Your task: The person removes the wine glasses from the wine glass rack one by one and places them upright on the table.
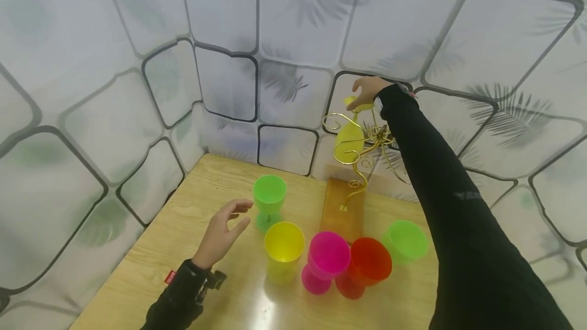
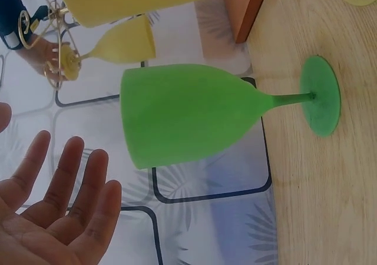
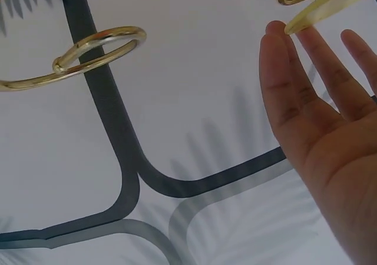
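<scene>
A yellow goblet [image 1: 350, 139] hangs upside down at a gold wire rack [image 1: 380, 136], its foot uppermost. My right hand [image 1: 367, 90] is at that foot, fingertips at its edge; in the right wrist view the fingers [image 3: 324, 70] look straight and spread. My left hand [image 1: 222, 236] hovers over the table with nothing in it, fingers loosely extended, beside a green goblet [image 1: 269, 192]. That goblet [image 2: 188, 115] stands upright, apart from the left fingers in the left wrist view.
Upright on the table [image 1: 220, 182] are a yellow goblet [image 1: 284, 243], a pink goblet [image 1: 328, 256], a red goblet [image 1: 370, 264] and another green goblet [image 1: 405, 241]. The rack rises from a wooden base [image 1: 331, 202]. Patterned walls [image 1: 293, 90] stand behind and to the left.
</scene>
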`<state>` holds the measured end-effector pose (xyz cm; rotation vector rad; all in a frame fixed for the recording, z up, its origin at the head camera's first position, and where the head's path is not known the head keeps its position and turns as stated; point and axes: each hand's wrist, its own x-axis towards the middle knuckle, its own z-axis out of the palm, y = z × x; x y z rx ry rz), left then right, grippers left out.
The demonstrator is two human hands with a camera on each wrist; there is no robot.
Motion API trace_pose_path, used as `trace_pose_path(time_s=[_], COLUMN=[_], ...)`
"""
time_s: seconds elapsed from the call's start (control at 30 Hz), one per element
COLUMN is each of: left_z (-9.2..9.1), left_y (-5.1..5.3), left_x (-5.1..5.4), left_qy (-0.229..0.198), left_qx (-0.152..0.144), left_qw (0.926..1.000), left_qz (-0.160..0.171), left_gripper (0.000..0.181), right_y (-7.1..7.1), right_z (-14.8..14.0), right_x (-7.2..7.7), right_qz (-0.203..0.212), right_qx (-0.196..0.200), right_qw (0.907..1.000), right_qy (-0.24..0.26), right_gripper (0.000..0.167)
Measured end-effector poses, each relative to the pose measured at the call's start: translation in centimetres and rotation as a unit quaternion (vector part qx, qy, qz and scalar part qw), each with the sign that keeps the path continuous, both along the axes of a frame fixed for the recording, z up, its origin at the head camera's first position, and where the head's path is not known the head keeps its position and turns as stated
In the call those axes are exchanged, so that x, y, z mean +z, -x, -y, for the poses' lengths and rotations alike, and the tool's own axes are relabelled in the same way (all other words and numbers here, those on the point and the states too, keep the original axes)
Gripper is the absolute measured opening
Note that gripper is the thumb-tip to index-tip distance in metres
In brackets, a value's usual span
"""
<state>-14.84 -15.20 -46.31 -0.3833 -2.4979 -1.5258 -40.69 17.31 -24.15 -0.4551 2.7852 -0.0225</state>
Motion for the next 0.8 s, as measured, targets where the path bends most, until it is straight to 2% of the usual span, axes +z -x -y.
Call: trace_pose_path(time_s=[0.1, 0.37, 0.6, 0.8], left_z=[-0.1, -0.5, -0.8, -0.7], left_y=[0.0, 0.2, 0.1, -0.2], left_x=[-0.1, -0.1, -0.3, -0.7], left_qy=[0.002, -0.006, -0.005, -0.003], left_qx=[-0.003, -0.014, -0.015, -0.014], left_qw=[1.0000, 0.9998, 0.9998, 0.9999], left_qz=[-0.003, -0.013, -0.008, 0.005], left_gripper=[0.032, 0.032, 0.031, 0.031], right_y=[-0.2, 1.2, 0.7, 0.4], right_z=[-0.5, -2.4, -4.3, -5.8], right_x=[0.2, -0.1, -0.6, -0.7], right_qz=[0.001, -0.005, -0.005, 0.013], right_qx=[0.003, -0.008, -0.018, -0.023], right_qw=[1.0000, 0.9999, 0.9996, 0.9987], right_qy=[-0.001, 0.004, 0.020, 0.044], right_gripper=[0.072, 0.077, 0.074, 0.074])
